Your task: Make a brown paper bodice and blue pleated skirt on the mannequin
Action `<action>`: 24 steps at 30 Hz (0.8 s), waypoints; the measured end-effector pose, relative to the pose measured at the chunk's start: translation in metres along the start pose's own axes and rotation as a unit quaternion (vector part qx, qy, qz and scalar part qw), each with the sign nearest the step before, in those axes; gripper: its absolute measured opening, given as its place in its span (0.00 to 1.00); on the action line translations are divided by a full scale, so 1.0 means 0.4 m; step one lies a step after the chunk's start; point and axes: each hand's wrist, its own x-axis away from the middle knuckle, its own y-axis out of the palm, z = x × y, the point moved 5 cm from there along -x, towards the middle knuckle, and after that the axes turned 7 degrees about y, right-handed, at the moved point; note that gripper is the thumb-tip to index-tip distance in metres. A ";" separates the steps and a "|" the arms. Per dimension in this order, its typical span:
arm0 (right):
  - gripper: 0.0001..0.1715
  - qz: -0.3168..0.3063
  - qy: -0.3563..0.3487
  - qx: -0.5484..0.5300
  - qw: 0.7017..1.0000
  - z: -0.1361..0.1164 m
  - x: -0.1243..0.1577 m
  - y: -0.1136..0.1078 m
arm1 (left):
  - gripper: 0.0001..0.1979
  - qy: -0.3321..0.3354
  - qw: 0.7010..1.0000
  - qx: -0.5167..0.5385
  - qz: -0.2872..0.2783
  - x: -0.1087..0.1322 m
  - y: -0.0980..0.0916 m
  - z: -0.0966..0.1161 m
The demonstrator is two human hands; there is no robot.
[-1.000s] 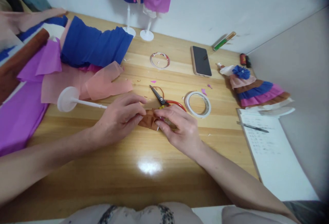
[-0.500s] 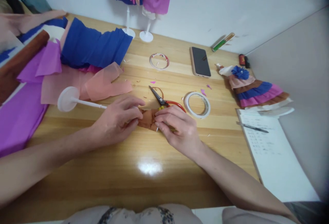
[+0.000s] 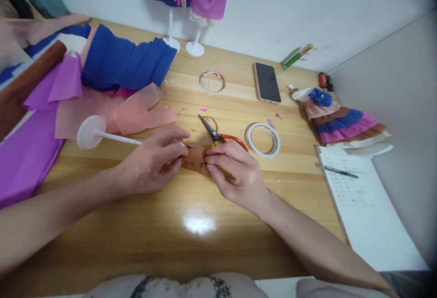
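Observation:
A piece of brown crepe paper (image 3: 195,158) is wrapped around the upper end of a small white stand, low over the table. My left hand (image 3: 152,159) is closed on its left end, where the stand's white stem (image 3: 119,138) comes out from under the palm to a round base (image 3: 91,132). My right hand (image 3: 237,170) pinches the right end of the brown paper between thumb and fingers. Scissors with red handles (image 3: 212,129) lie open just behind the right hand, their handles partly hidden by it. The fingers cover the paper's ends.
A tape roll (image 3: 262,140), a thinner ring of tape (image 3: 212,82) and a phone (image 3: 266,82) lie behind the hands. Crepe paper sheets (image 3: 128,59) pile up at left. A layered paper dress (image 3: 344,118) and a notebook (image 3: 368,207) with a pen are at right. Two dressed stands (image 3: 195,48) are at the wall.
My left hand has shifted slightly left along the brown paper, baring more of it. The paper looks flatter between the hands; the right hand keeps its pinch.

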 end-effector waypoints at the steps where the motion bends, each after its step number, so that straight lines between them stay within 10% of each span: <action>1: 0.09 -0.001 -0.003 -0.001 1.000 -0.001 0.000 -0.001 | 0.07 0.009 1.000 -0.007 -0.006 0.001 -0.001 0.001; 16: 0.17 -0.019 -0.045 0.026 0.998 -0.004 0.002 -0.003 | 0.08 0.123 0.975 -0.078 -0.169 0.006 -0.015 -0.001; 24: 0.07 -0.018 -0.058 0.029 0.998 -0.003 0.005 0.000 | 0.03 0.100 0.987 -0.082 -0.091 0.014 -0.006 -0.011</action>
